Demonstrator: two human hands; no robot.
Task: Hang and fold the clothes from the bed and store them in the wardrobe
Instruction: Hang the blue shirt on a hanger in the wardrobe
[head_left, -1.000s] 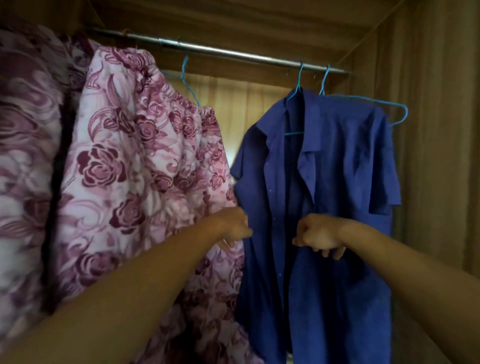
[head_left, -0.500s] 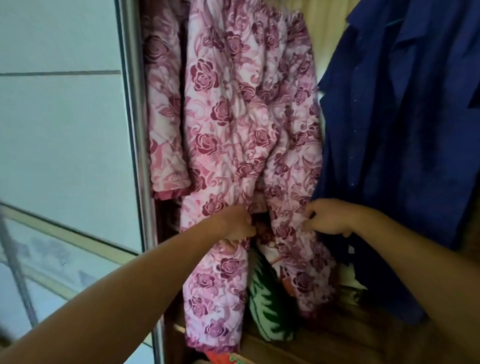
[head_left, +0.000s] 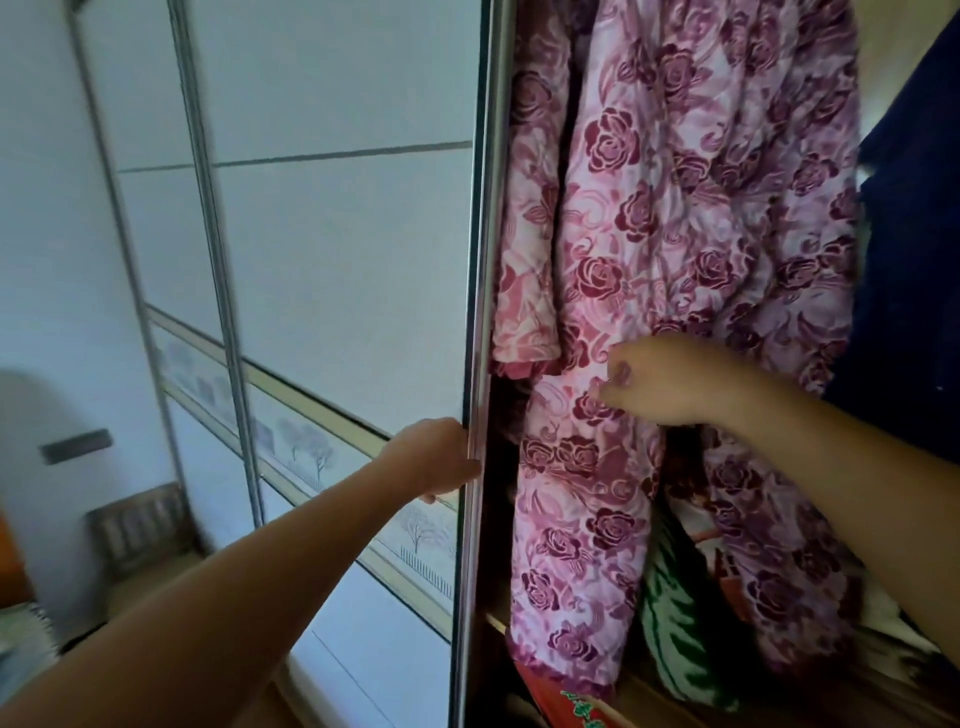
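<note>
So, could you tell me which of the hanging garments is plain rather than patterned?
The navy shirt at the far right edge; the quilted garments to its left carry a pink rose print.

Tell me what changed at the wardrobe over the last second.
The left hand left the floral quilted garment, moved left and gripped the metal edge of the sliding door. The right hand went from the blue shirt to the floral garment, where its fingers are curled; whether it grips cannot be told. Both garments stayed hanging.
</note>
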